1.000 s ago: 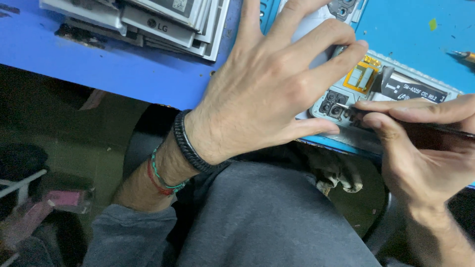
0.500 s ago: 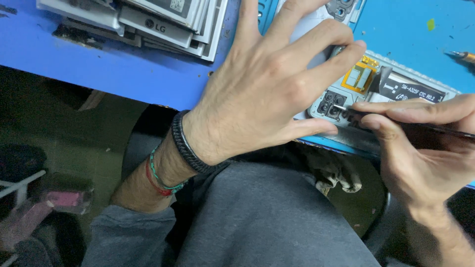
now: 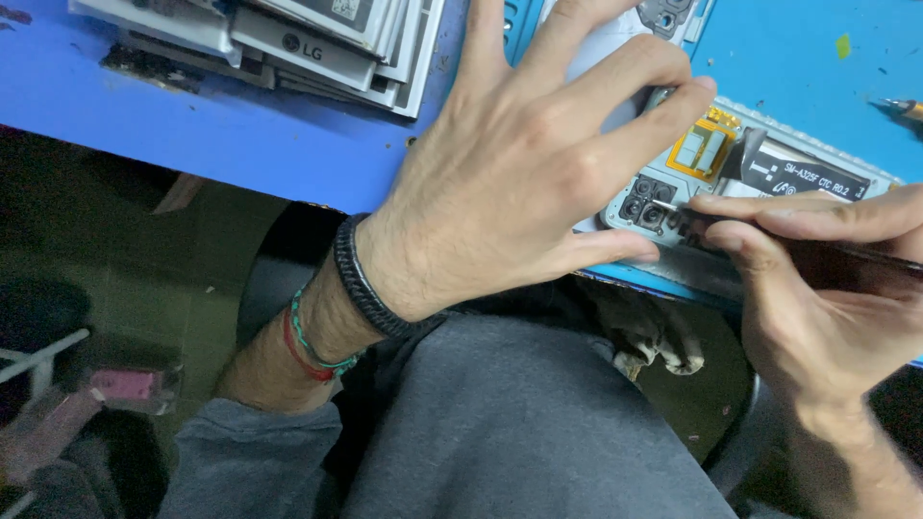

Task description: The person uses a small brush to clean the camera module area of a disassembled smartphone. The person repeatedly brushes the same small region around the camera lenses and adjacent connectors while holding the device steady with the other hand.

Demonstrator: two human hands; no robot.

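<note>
An opened phone (image 3: 740,173) with its back cover off lies on the blue table (image 3: 221,125), showing a camera module, a gold flex part and a black battery. My left hand (image 3: 538,163) lies flat over the phone's left half with fingers spread, pinning it down. My right hand (image 3: 817,288) pinches a thin dark tool (image 3: 817,259) whose tip touches the phone by the camera module. The phone's left part is hidden under my left hand.
A stack of grey and white phone parts (image 3: 288,38) lies at the table's far left. A small yellow-tipped tool (image 3: 904,108) rests at the right edge. My grey-clad lap (image 3: 519,423) fills the space below the table edge.
Hardly anything differs. My right hand and the tool have shifted very slightly at the camera module; my left hand stays pressed on the phone.
</note>
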